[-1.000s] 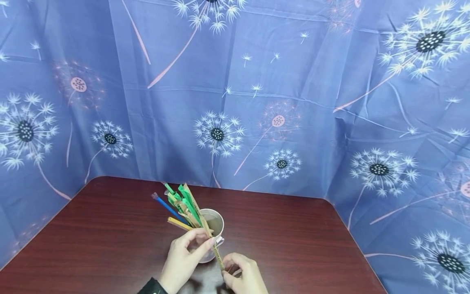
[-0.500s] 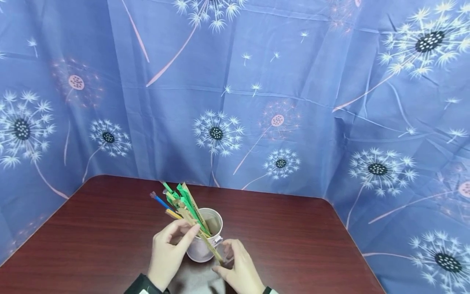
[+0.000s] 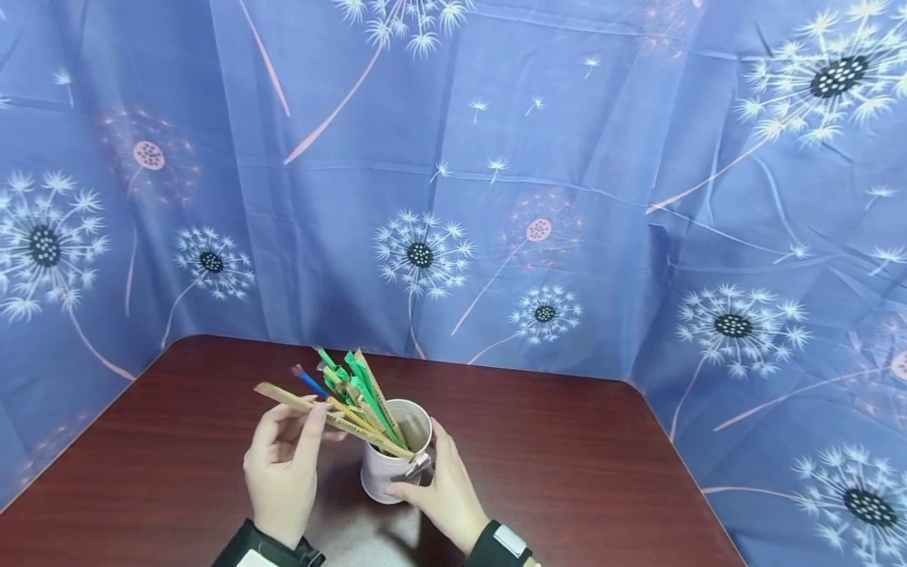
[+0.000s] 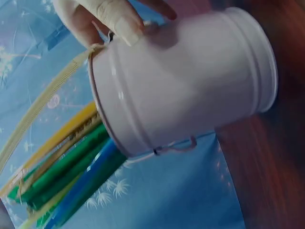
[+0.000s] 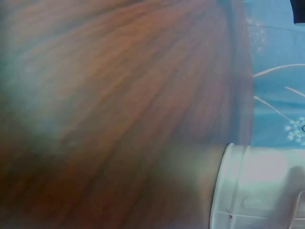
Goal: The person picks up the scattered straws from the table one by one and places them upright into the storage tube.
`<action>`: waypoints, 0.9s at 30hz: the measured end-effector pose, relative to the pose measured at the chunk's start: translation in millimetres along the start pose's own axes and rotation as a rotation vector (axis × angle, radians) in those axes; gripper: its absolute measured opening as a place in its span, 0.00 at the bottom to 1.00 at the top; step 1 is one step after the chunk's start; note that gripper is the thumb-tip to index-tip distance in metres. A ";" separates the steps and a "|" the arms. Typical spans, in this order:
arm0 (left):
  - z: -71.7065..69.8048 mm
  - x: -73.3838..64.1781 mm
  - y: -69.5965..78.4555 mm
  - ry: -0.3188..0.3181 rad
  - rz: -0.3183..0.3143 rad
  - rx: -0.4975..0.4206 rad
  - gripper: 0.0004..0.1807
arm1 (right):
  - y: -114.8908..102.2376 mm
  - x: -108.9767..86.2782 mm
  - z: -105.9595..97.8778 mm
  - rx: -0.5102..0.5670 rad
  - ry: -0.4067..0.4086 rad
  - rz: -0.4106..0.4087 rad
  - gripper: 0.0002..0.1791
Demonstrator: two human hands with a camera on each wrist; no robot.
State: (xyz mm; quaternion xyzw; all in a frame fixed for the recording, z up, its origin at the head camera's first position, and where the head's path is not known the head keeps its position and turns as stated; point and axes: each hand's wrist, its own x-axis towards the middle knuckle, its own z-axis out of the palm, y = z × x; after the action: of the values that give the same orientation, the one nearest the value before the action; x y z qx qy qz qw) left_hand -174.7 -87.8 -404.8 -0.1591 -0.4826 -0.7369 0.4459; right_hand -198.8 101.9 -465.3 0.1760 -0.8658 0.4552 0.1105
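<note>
My left hand (image 3: 282,465) pinches a long straw in a tan paper wrapper (image 3: 361,432) between thumb and fingers. The straw slants down to the right, its lower end at the rim of a small pale metal bucket (image 3: 383,475). Around the bucket's right side my right hand (image 3: 448,492) is wrapped, thumb in front. Other wrapped straws lean left inside it: green straws (image 3: 364,386), a blue straw (image 3: 309,381) and a yellow one, plus tan ones. In the left wrist view the right hand's fingers (image 4: 114,19) press on the bucket wall (image 4: 186,71).
The bucket stands on a dark red-brown wooden table (image 3: 553,457). A blue cloth with a dandelion print (image 3: 319,236) hangs around the table's back and sides. A wire handle (image 4: 176,148) hangs on the bucket's side.
My left hand has moved left and the tan straw has swung to a flatter slant, its upper end now left of the hand. My right hand has left the straw's lower end and taken hold of the bucket.
</note>
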 end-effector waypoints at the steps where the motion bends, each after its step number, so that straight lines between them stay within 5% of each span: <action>1: -0.7 1.5 -0.1 0.009 0.010 -0.024 0.08 | -0.2 1.5 0.1 0.018 -0.006 0.004 0.58; 14: -3.4 2.4 -2.0 0.052 0.015 -0.062 0.11 | -0.7 18.0 3.5 0.074 -0.024 0.023 0.57; 21: -2.5 -11.4 -13.8 -0.017 0.019 0.261 0.07 | -1.3 18.8 3.8 0.055 -0.012 0.026 0.56; 27: -0.1 -22.9 -26.8 -0.053 -0.025 0.411 0.06 | -1.1 17.8 4.3 0.042 -0.013 0.047 0.57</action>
State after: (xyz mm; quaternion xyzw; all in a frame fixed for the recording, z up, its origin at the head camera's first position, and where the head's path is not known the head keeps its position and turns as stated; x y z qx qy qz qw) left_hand -183.7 -72.6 -435.4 -0.0781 -0.6362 -0.6242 0.4468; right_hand -214.7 94.2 -460.6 0.1608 -0.8607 0.4746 0.0903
